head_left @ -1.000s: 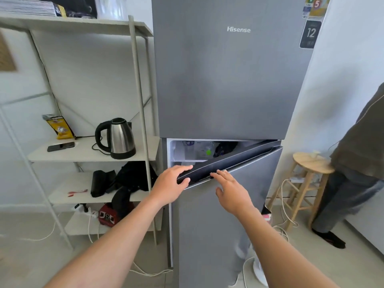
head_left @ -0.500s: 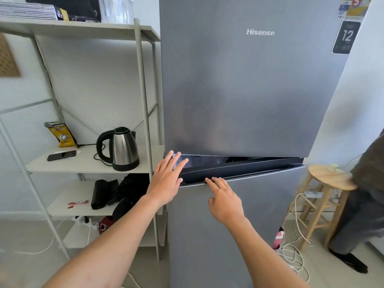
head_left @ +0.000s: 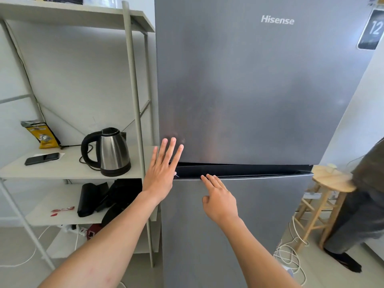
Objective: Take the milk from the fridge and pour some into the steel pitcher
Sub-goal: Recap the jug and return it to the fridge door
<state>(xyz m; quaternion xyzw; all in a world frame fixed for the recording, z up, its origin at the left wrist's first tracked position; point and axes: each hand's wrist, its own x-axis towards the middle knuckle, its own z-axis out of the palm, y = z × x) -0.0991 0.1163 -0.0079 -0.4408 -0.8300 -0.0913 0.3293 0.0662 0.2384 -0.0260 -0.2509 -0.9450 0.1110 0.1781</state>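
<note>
The left hand (head_left: pixel 160 173) lies flat, fingers straight, against the fridge (head_left: pixel 249 90), holding nothing. At its 4 o'clock the right hand (head_left: pixel 220 196), also empty, touches the lower door (head_left: pixel 259 225) with loose fingertips. This door, ajar a second ago, is now shut, so I judge the milk is hidden inside, not yet taken.

- The grey fridge (head_left: pixel 259 90) fills the middle. Both doors look closed, so no hand can get inside.
- Only a thin dark slot (head_left: pixel 249 170) runs between the two doors.
- A shelf post (head_left: pixel 134 121) stands just beside the fridge's left side, leaving a skinny gap.
- A kettle (head_left: pixel 112 152) takes the right end of the middle shelf.
- On the right, a wooden stool (head_left: pixel 330 179), a standing person (head_left: pixel 367 183) and white cables (head_left: pixel 291 254) on the floor block the way.
</note>
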